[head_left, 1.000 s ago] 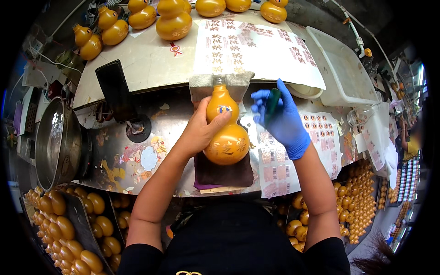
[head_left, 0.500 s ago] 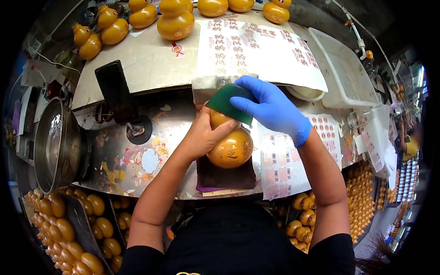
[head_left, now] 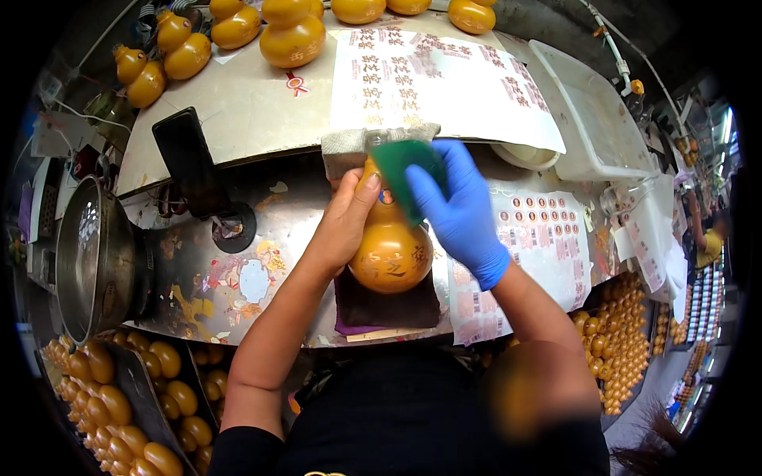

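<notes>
A glossy amber gourd-shaped bottle (head_left: 390, 258) stands at the middle of the workbench, over a folded dark cloth (head_left: 386, 308). Gold characters run across its lower bulb, and a small round sticker shows on the upper one. My bare left hand (head_left: 343, 218) is closed around the upper bulb from the left, thumb near the top. My right hand (head_left: 467, 213), in a blue glove, pinches a green flexible scraper (head_left: 409, 170). The scraper, slightly blurred, overlaps the right side of the upper bulb; whether it presses on the surface cannot be made out.
Transfer sheets (head_left: 548, 246) lie right of the cloth; a larger printed sheet (head_left: 468, 95) covers the raised board. More gourd bottles (head_left: 294, 40) line the back. A phone on a stand (head_left: 186, 155) and a metal pan (head_left: 87, 258) are left, a white plastic tub (head_left: 591, 119) right.
The scraper has swung to a steeper angle and come down beside the upper bulb. My left thumb has shifted upward, and the round sticker has come into sight.
</notes>
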Motion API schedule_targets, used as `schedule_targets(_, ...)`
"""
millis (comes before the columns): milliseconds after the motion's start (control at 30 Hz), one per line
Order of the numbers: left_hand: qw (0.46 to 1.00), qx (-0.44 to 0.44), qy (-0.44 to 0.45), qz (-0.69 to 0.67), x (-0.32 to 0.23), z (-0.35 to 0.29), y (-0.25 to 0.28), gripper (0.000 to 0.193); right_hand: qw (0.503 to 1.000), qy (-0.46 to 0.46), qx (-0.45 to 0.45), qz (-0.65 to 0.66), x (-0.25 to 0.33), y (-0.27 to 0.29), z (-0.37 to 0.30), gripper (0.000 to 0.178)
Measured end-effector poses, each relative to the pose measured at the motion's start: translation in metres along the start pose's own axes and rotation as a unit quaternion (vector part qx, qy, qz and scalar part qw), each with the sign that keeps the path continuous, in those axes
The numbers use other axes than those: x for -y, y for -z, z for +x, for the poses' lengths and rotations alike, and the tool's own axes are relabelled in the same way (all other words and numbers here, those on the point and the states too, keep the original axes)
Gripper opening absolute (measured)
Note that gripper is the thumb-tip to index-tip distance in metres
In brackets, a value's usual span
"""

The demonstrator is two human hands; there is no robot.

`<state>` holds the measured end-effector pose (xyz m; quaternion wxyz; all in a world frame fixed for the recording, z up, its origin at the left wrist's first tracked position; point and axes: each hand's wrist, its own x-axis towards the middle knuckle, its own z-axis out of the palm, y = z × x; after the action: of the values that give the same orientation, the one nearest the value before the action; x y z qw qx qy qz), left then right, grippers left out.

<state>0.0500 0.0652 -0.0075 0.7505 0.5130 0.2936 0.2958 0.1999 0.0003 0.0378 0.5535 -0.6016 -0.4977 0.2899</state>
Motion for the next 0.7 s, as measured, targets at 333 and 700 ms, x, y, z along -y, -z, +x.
schedule_targets(333,1.0,0.008,-0.009,-0.013,-0.002,-0.002,0.001,0.04,0.997,0.03,-0.018,-0.072,-0.045,0.009,-0.004,0.034)
schedule_targets(700,0.978,0.05,0.057,-0.195,0.005,0.002,0.016,0.051,0.945,0.044,0.298,-0.125,0.017,0.038,0.052,0.028)
